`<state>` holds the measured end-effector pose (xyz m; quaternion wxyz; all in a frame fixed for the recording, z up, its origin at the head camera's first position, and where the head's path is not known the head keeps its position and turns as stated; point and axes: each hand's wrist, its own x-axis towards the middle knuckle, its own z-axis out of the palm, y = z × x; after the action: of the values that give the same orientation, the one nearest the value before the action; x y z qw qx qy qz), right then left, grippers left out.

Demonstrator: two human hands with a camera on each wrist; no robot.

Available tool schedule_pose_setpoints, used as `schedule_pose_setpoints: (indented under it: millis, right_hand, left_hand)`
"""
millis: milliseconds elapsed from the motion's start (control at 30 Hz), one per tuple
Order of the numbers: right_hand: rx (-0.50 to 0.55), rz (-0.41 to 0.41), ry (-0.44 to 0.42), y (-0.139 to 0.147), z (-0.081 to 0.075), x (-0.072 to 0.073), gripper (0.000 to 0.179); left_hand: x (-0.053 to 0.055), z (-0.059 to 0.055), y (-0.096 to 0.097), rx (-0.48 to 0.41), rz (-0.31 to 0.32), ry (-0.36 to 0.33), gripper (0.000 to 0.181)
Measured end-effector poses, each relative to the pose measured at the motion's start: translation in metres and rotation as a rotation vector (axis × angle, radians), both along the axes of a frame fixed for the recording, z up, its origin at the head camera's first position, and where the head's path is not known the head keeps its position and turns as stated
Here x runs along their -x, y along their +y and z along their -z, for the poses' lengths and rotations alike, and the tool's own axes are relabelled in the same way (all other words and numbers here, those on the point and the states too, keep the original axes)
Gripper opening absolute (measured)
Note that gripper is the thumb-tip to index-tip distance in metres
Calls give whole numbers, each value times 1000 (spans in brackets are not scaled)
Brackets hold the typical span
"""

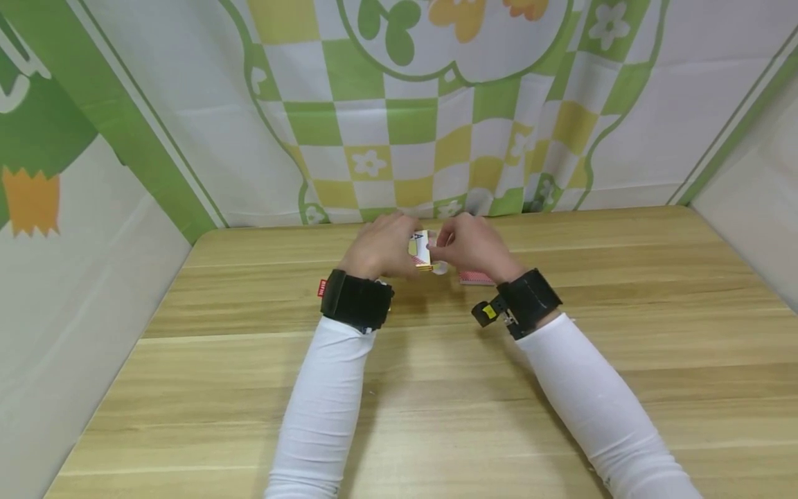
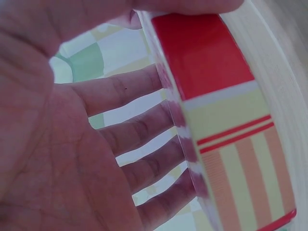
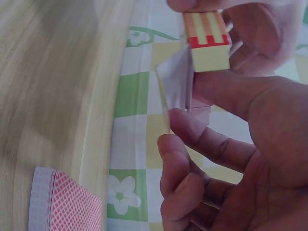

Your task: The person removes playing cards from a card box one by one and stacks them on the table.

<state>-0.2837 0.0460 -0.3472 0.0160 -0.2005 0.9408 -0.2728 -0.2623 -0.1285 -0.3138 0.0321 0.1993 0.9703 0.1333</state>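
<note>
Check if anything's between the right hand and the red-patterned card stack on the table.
Nothing visible; the right wrist view shows open space between the right hand and card stack. But its fingers are at the box's white flap.

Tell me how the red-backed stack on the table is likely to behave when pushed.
The stack may fan or shear apart, since its edge shows many thin layers. It seems unlikely to roll or tip, being flat-faced and lying low on the table. Single layers would probably flex easily, given how thin they look.
</note>
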Motion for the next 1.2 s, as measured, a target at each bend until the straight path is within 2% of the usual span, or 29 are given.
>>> schedule_pose_setpoints:
  millis: [233,433,633,733,867,933,1033,1133,1200]
  right_hand:
    - [91,-1,-205,6,-5,2,26]
    - [114,-18,-252,13,-9,4,25]
    - [111,-26,-260,22,-10,7,24]
    - [113,-22,-236,26,-11,7,25]
    - [117,-50,-110,28,-14,6,33]
    - [101,-114,-34,27,-15,6,42]
    - [77,-255,26,24,-16,5,51]
    - [67,-359,42,22,-15,5,50]
    - [73,-385,45,22,-14,5,48]
  left_hand:
    - [0,-1,-2,-2,-6,-24,45]
    - [1,0,-3,-28,-12,-25,41]
    - [0,0,-4,-23,-21,-23,45]
    - [0,-1,-4,-19,-23,-25,45]
    - [-1,-1,-4,-20,-24,-27,43]
    - [-1,-1,-4,-22,-24,-30,44]
    - [0,0,-4,-18,-22,-29,45]
    - [0,0,-3,-2,-20,-29,50]
    - [0,0,-3,2,-19,-36,50]
